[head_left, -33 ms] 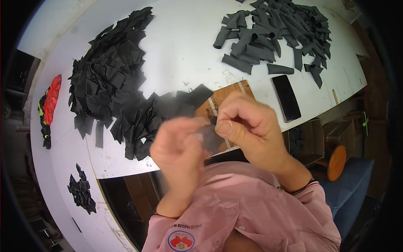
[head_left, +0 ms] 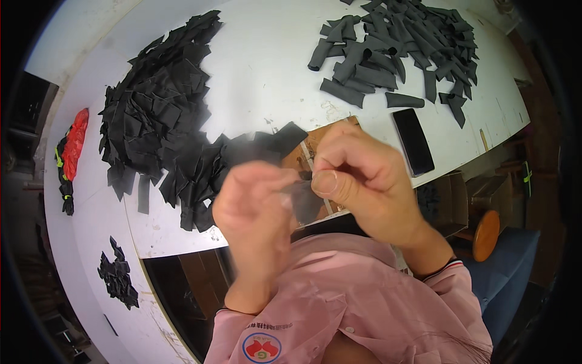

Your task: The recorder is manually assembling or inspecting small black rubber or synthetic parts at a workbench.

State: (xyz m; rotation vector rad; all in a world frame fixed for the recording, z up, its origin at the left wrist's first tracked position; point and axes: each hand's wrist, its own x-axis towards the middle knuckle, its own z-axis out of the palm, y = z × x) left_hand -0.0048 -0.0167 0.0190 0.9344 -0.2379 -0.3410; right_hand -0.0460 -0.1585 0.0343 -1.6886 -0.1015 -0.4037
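Observation:
A small black fabric piece (head_left: 307, 203) hangs between my two hands, in front of my chest at the table's near edge. My right hand (head_left: 364, 179) pinches its upper right part between thumb and curled forefinger. On the other side my left hand (head_left: 257, 209) has its fingertips closed at the fabric's upper left edge; motion blurs this hand. Just beyond my left hand, a large heap of flat black fabric pieces (head_left: 157, 115) spreads back along the left of the white table (head_left: 260, 73). A brown wooden board (head_left: 339, 130) shows partly behind my fingers.
Dark grey rolled fabric tubes (head_left: 379, 67) lie heaped at the back right. A black phone (head_left: 414, 141) rests near the right edge. At the left are a small black scrap pile (head_left: 118, 276) and a red bag (head_left: 75, 142). A wooden stool (head_left: 486, 235) stands lower right.
Both hands have shifted slightly, and more of the fabric piece now shows between them. My grip looks the same; the heaps and phone have stayed put.

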